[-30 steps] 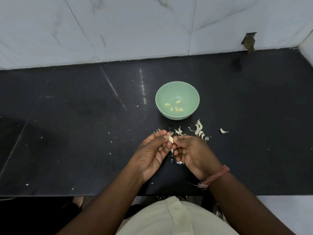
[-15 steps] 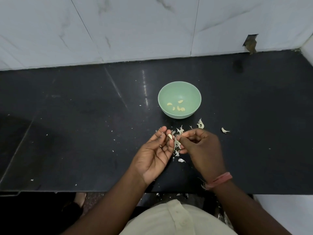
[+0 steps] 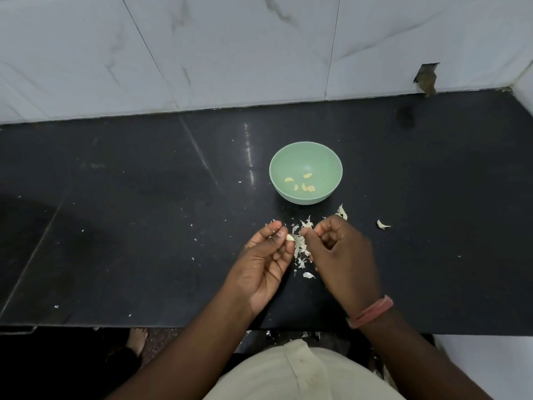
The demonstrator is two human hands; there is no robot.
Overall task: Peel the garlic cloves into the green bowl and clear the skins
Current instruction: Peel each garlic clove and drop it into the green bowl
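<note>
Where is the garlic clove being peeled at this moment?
In the head view, the garlic clove is pinched in the left hand, just below the green bowl, beside the right hand.

The right hand [image 3: 341,255] now sits apart from the left hand [image 3: 266,261], which alone pinches the garlic clove [image 3: 290,237], skins [image 3: 300,249] hanging between them.

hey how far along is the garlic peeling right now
Done: about five peeled cloves lie in the green bowl. In hand: the left hand pinches a clove; the right hand pulls at its skin. Left: skins lie scattered on the counter, not yet cleared.
</note>
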